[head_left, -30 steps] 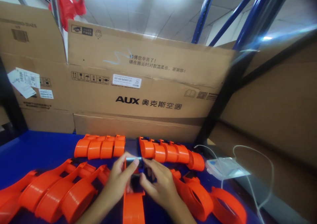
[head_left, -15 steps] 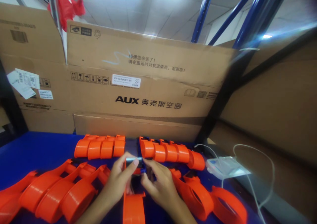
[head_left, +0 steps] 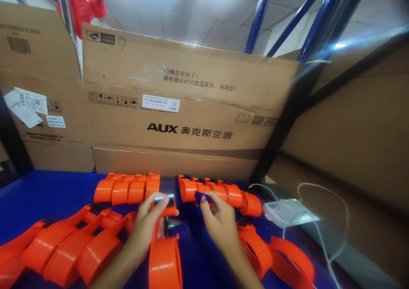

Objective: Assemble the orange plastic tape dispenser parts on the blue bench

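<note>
My left hand (head_left: 144, 221) is closed around the upper part of an orange plastic tape dispenser (head_left: 165, 257), whose round body hangs below my fingers. A shiny grey strip or roller shows beside the left thumb at its top. To the right, my right hand (head_left: 221, 221) pinches a small dark blue piece (head_left: 202, 197) between thumb and fingers, apart from the dispenser. Part of that piece is hidden by the fingers. Just behind the left hand lies a dark, flat rectangular object (head_left: 168, 186).
Similar orange dispensers lie at the left (head_left: 64, 255), in a back-left row (head_left: 120, 191), in a back-right row (head_left: 215, 192) and at the right (head_left: 292, 259). A clear plastic case (head_left: 290, 212) with white cables sits farther right. Cardboard (head_left: 179, 148) walls the blue surface (head_left: 73, 184).
My right hand has drawn away to the right from the dispenser with the blue piece in its fingers. The left hand has shifted slightly left, still holding the dispenser.
</note>
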The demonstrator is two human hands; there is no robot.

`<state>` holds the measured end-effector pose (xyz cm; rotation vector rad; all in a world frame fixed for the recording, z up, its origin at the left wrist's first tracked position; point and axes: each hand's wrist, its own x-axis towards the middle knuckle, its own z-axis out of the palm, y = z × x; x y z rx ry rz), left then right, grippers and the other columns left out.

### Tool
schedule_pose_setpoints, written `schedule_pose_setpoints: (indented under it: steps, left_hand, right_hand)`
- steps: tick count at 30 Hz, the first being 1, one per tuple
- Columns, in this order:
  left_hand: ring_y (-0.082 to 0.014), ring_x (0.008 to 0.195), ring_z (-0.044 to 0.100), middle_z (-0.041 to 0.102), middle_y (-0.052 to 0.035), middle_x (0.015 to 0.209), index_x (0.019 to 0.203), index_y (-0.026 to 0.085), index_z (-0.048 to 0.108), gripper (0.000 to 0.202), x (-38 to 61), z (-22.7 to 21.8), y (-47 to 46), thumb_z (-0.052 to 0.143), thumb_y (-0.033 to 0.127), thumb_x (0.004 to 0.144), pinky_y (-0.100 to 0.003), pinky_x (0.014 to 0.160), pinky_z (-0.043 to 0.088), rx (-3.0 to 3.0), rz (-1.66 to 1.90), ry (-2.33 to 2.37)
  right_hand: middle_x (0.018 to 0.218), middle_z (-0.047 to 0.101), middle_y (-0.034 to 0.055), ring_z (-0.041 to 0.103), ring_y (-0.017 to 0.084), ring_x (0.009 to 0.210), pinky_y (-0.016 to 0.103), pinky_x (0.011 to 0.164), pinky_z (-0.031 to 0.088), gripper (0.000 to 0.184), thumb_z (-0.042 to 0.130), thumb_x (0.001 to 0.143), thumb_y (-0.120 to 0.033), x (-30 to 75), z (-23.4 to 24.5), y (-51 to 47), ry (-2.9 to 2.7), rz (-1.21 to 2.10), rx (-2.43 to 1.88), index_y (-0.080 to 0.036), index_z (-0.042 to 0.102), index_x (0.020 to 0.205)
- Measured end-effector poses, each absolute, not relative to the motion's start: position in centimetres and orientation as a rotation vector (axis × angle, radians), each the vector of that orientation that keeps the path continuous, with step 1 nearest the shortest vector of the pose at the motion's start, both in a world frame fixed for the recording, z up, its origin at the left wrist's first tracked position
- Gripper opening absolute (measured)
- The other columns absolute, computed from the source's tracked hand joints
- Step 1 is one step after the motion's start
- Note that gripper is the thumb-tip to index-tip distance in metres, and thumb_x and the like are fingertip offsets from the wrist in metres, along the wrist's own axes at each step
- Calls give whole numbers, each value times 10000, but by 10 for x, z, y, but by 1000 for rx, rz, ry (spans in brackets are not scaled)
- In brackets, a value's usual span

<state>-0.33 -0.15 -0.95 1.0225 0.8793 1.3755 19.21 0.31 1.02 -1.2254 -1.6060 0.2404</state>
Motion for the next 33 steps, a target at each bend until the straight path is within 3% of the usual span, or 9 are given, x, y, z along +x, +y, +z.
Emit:
schedule_pose_setpoints:
  steps: [8,12,14,17,22,27,30,33]
  left_hand:
    - [-62,300,387,670,4,543,938,198,647,371,-4,-15,2,701,552,839,-186,359,363,1034,1382,921]
    - [-46,313,385,731,-32,676,934,201,640,354,-3,-15,1,666,548,872,-178,352,330,1097,1363,939]
    - [-40,320,376,741,-42,708,943,198,640,351,-4,-16,1,660,542,879,-174,350,315,1120,1354,935]
    - [-41,326,356,730,-33,693,990,195,642,371,-3,-18,1,662,548,877,-171,347,300,1130,1342,936]
    - [-49,312,323,631,21,538,916,192,631,417,-2,-21,1,629,607,875,-173,337,273,1120,1322,974]
    - [-70,298,327,457,91,398,954,194,620,476,-2,-21,2,602,661,858,-165,326,241,1047,1343,987]
    - [-62,286,286,368,121,365,900,210,585,440,-1,-21,1,584,649,877,-156,322,204,1099,1328,936]
    - [-59,276,284,372,126,380,889,229,558,415,0,-19,1,581,643,882,-155,316,193,1132,1334,944]
  right_hand:
    - [711,665,25,611,190,675,256,567,312,127,563,843,-204,197,18,2,-1998,153,-1681,-200,635,738]
    - [713,679,21,627,205,701,270,579,270,71,606,799,-198,197,20,-6,-2101,253,-1836,-221,673,809]
    - [701,675,13,630,209,708,272,596,279,142,620,783,-183,197,20,-7,-2117,292,-1844,-231,690,896]
    - [673,654,-5,625,205,691,271,608,304,263,614,777,-150,198,20,-6,-2112,333,-1798,-236,687,1015]
    - [679,619,-7,603,194,674,272,623,385,213,539,879,-165,194,21,-5,-2050,298,-1536,-216,679,1031]
    - [942,685,37,608,170,717,286,713,491,367,530,992,-298,183,20,-14,-2062,406,-1024,-239,563,1352]
    - [1118,689,55,640,181,835,302,784,515,395,567,989,-297,178,19,-17,-2131,408,-928,-288,567,1383]
    - [1071,703,57,646,183,826,298,753,525,366,573,989,-293,177,16,-15,-2121,369,-934,-285,608,1354]
